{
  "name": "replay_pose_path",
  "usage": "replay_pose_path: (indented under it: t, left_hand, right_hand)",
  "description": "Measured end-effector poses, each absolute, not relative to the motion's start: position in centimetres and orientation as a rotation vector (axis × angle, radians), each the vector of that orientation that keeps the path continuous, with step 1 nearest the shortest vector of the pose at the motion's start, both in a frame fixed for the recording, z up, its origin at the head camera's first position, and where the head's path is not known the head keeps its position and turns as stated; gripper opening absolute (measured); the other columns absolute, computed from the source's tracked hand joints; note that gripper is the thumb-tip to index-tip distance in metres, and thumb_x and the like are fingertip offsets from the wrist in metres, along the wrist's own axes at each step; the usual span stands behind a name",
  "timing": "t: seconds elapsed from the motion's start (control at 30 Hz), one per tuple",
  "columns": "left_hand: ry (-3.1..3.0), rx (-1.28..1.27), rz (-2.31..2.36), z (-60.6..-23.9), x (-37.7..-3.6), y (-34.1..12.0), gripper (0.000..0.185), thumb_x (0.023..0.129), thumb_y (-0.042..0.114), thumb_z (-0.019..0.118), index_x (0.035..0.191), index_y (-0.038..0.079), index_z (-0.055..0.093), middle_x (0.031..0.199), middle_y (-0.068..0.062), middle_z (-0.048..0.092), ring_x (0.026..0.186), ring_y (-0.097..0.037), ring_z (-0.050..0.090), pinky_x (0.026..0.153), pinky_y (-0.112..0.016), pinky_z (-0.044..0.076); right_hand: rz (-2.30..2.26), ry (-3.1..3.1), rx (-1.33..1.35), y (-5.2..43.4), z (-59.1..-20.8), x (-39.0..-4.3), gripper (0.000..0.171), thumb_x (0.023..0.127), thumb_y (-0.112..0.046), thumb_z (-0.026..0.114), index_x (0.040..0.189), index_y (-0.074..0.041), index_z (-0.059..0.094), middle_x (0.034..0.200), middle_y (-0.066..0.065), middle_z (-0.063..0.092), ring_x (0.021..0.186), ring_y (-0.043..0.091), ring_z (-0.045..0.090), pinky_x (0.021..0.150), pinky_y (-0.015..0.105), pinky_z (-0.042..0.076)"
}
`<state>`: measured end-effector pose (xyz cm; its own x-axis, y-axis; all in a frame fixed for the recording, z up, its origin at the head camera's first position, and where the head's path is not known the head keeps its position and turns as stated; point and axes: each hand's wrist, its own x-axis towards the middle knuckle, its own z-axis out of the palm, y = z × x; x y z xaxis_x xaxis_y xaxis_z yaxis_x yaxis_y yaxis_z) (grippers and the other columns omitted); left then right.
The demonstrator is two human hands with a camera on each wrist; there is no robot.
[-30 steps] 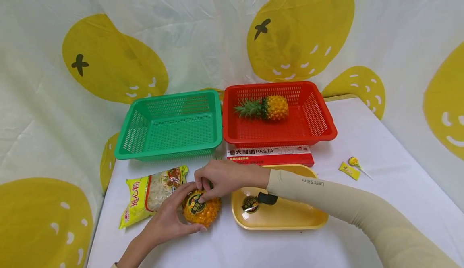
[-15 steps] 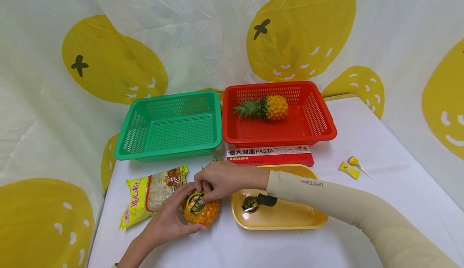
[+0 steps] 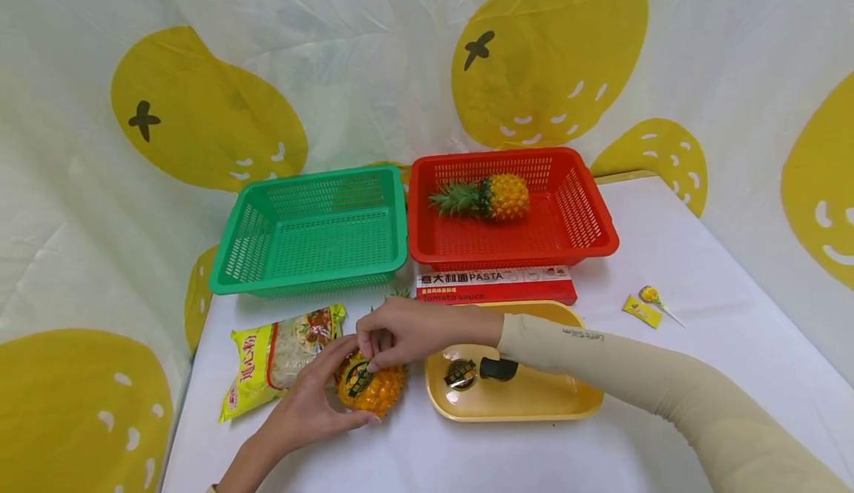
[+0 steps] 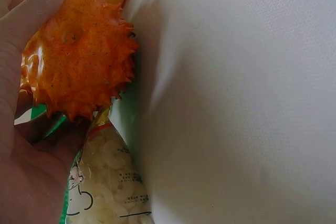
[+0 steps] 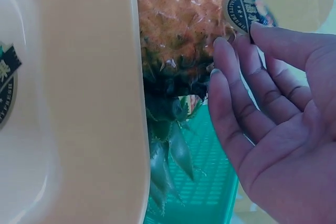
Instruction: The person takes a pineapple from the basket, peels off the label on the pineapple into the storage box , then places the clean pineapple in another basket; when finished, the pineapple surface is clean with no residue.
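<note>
Green basket (image 3: pixel 313 230) at 11 o'clock of the table: nothing in it. Red basket (image 3: pixel 510 207) at 12 o'clock: one pineapple (image 3: pixel 487 198) on its side, crown pointing left. Yellow tray (image 3: pixel 534 400) mid-table: holds a round black-and-gold sticker (image 3: pixel 460 374) and a small black object I can't identify.

Small pineapple (image 3: pixel 372 388) lies on the white table (image 3: pixel 667 270) just left of the tray, orange-yellow, spiky, crown toward the baskets. Left hand (image 3: pixel 313 396) curls round its base. Right hand (image 3: pixel 407 330) pinches the black-and-gold label (image 5: pixel 242 11) on the fruit with thumb and fingertips; label text too small to read.

Red box (image 3: pixel 497 285) in front of the red basket reads "PASTA" and "Tomato sauce". Yellow packet (image 3: pixel 276 356) at 9 o'clock of the fruit, Chinese print. Sleeve (image 3: pixel 634 374) print reads mirrored.
</note>
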<state>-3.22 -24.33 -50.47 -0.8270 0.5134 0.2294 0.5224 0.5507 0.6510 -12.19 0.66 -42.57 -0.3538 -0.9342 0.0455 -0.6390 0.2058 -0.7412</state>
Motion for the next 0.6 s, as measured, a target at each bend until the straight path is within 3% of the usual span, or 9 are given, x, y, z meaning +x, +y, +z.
replay_pose_path:
  t: [0.17, 0.4, 0.6]
  left_hand:
    - [-2.761, -0.903, -1.159, -50.6, -3.2, -24.4, 0.104, 0.074, 0.056, 0.095, 0.160, 0.027, 0.044, 0.160, 0.002, 0.045, 0.144, -0.024, 0.045, 0.113, -0.054, 0.041]
    - [-2.759, -0.900, -1.156, -50.6, -3.2, -24.3, 0.105, 0.074, 0.056, 0.095, 0.159, 0.017, 0.047, 0.158, -0.009, 0.047, 0.143, -0.028, 0.046, 0.112, -0.058, 0.042]
    - [-2.755, -0.901, -1.162, -50.5, -3.2, -24.3, 0.104, 0.074, 0.056, 0.095, 0.158, 0.016, 0.048, 0.157, -0.009, 0.048, 0.142, -0.032, 0.047, 0.108, -0.063, 0.043]
  right_hand:
    - [-1.051, 2.022, -1.422, 1.8, -42.3, -12.4, 0.013, 0.098, -0.012, 0.080, 0.100, -0.016, 0.068, 0.090, -0.011, 0.068, 0.080, 0.003, 0.064, 0.076, 0.022, 0.057]
    - [-1.119, 2.015, -1.329, 4.9, -41.6, -13.1, 0.009, 0.100, -0.011, 0.076, 0.103, -0.016, 0.070, 0.091, -0.007, 0.070, 0.083, 0.010, 0.066, 0.077, 0.029, 0.059]
    - [-1.149, 1.986, -1.204, 7.8, -42.2, -13.6, 0.006, 0.100, -0.003, 0.072, 0.103, -0.008, 0.069, 0.091, 0.004, 0.073, 0.081, 0.026, 0.074, 0.076, 0.032, 0.060]
